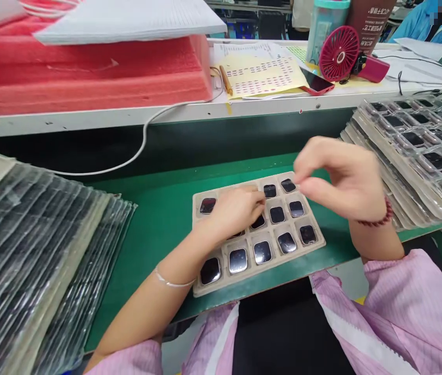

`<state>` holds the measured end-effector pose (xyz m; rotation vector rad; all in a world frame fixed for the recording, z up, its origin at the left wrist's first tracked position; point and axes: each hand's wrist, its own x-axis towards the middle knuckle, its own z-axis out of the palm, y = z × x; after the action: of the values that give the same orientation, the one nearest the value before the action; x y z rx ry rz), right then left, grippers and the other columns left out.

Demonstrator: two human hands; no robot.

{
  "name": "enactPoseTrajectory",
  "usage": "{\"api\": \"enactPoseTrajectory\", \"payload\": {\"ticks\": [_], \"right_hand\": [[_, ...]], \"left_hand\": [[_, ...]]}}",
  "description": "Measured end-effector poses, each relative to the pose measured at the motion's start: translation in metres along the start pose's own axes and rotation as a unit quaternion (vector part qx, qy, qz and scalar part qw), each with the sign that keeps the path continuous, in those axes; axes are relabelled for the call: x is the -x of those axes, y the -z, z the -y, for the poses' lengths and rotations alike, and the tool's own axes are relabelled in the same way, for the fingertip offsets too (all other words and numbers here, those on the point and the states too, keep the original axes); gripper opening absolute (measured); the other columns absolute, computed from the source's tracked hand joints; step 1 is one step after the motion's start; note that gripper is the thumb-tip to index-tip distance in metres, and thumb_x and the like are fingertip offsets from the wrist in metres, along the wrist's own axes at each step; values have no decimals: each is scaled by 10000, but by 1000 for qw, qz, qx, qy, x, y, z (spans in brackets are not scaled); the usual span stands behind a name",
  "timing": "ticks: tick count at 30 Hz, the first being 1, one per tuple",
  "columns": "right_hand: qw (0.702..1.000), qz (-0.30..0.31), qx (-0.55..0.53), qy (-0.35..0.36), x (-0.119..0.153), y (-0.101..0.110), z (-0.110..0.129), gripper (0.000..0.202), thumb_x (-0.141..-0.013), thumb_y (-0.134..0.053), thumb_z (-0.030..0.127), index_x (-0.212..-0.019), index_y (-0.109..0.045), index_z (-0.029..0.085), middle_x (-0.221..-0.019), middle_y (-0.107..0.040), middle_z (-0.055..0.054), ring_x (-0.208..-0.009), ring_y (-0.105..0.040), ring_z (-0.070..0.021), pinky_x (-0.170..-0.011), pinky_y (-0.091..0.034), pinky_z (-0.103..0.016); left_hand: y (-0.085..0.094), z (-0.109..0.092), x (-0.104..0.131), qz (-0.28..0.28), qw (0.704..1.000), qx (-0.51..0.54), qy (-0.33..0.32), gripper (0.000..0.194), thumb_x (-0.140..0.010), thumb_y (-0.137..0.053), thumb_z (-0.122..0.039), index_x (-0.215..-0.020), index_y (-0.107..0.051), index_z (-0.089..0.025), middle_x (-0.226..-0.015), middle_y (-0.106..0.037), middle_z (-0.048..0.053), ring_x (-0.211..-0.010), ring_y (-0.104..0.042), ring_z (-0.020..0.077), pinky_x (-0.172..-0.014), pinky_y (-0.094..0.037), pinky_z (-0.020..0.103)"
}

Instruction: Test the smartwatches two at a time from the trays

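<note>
A beige tray (260, 269) lies on the green work surface, its compartments holding several dark square pieces with rounded corners, such as one (238, 260) in the front row. My left hand (240, 208) rests over the tray's middle, fingers curled near the back and centre rows; what its fingertips hold, if anything, is hidden. Above the tray's back right corner is my right hand (338, 177), slightly blurred, its thumb and index finger close together near a dark piece (288, 185). Nothing can be made out between those fingers.
Stacked clear trays (49, 250) stand at the left. More stacked trays (419, 135) with dark pieces are at the right. A white shelf (181, 112) behind carries red foam (88, 78), papers, a phone (316, 80) and a pink fan (339, 54). A white cable (144, 135) hangs down.
</note>
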<state>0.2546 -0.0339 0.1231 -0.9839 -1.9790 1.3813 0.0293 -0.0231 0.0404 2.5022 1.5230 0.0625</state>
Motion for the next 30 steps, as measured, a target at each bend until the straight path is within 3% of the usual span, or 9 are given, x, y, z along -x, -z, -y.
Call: {"api": "enactPoseTrajectory", "payload": {"ticks": [2,4,6,8,11,14,19,24,30], "right_hand": [[964,18,259,56,-27,2,-20,165,-868,-605,325,-887,-683,180,-954,-672,-91,-953,-641,-275,-711,-505,-342],[888,45,457,20,-38,2,-47,152,-884,-567,250,-844,-678,154,-951,-679,-108,-917,-653,-277,-733,-478,-353],[831,78,549,-43,-36,0,-76,144,-863,-611,275,-866,-672,145,-1008,-676,-130,-917,-662,-287,-706,-468,-336],[824,85,558,-55,-28,-1,-98,133,-845,-629,275,-894,-647,152,-1048,-660,-131,-948,-656,-279,-693,-465,-313],[894,60,444,-1,-27,2,-116,106,-773,-651,203,-814,-560,169,-952,-663,-89,-927,-649,-243,-721,-475,-298],[989,29,141,11,-50,4,-126,215,-766,-649,219,-761,-435,191,-891,-690,-60,-833,-681,-192,-677,-516,-271],[968,-57,-235,-66,-109,-10,-141,224,-817,-676,253,-960,-521,176,-872,-736,-62,-560,-656,-113,-454,-509,-190],[916,-23,-396,-63,-130,-22,-155,394,-854,-655,166,-1235,-565,205,-1052,-738,-59,-791,-736,-150,-610,-627,-249],[906,29,-421,-13,-124,-18,-166,372,-815,-757,203,-1170,-647,181,-1001,-732,-42,-730,-712,-118,-617,-634,-217]], "left_hand": [[-15,-14,-7,-27,999,-15,-31,196,-899,-548,-269,-967,-703,-172,-1150,-677,131,-1105,-612,314,-875,-496,402],[-31,-22,-13,-39,998,-33,-43,230,-868,-622,-309,-1006,-686,-136,-1284,-617,190,-1215,-551,367,-965,-468,490],[-43,-24,-17,-62,996,-3,-60,232,-814,-684,-281,-979,-662,-121,-1342,-578,223,-1279,-501,392,-1019,-431,533],[-50,-20,-21,-92,988,101,-75,173,-774,-691,-215,-921,-633,-144,-1285,-623,190,-1237,-545,358,-1009,-447,501],[-53,-5,-30,-132,924,357,-26,138,-762,-642,-175,-893,-597,-177,-975,-716,75,-922,-681,240,-818,-527,366],[-50,15,-40,-140,800,579,67,212,-757,-648,-208,-961,-617,-160,-724,-675,10,-581,-623,140,-526,-435,224],[-37,43,-41,-132,639,750,107,506,-756,-714,-232,-1245,-619,-143,-974,-739,95,-603,-634,116,-445,-382,179],[-33,52,-36,-141,601,778,119,603,-805,-738,-199,-1376,-553,-136,-1042,-743,134,-680,-689,136,-478,-462,172],[-33,53,-35,-86,599,787,122,461,-862,-683,-199,-1307,-585,-130,-1100,-732,157,-811,-759,212,-539,-564,201]]}}
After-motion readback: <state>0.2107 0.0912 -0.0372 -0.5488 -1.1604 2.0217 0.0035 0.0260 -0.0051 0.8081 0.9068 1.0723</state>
